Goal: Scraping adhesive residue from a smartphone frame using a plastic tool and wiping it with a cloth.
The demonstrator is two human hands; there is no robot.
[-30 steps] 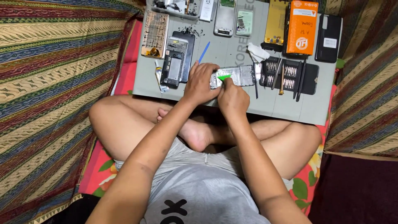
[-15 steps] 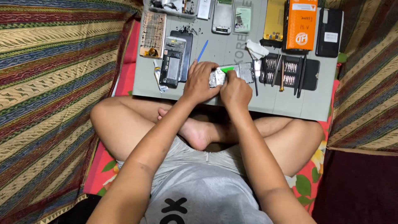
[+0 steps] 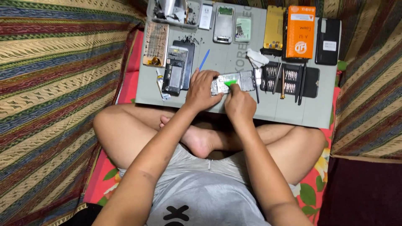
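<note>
**Opened phone held down on the grey mat**

From the left: a dark stripped phone [image 3: 173, 76] lies on the grey mat [image 3: 234, 106], a blue pry stick [image 3: 204, 60] just beside it. The left hand [image 3: 202, 90] pins the opened phone [image 3: 234, 82] at mid-mat, fingers clamped on its end. The right hand [image 3: 239, 102] pinches a green tool [image 3: 230, 83] against it. Further right sits a black screwdriver-bit case [image 3: 291, 79].
</note>
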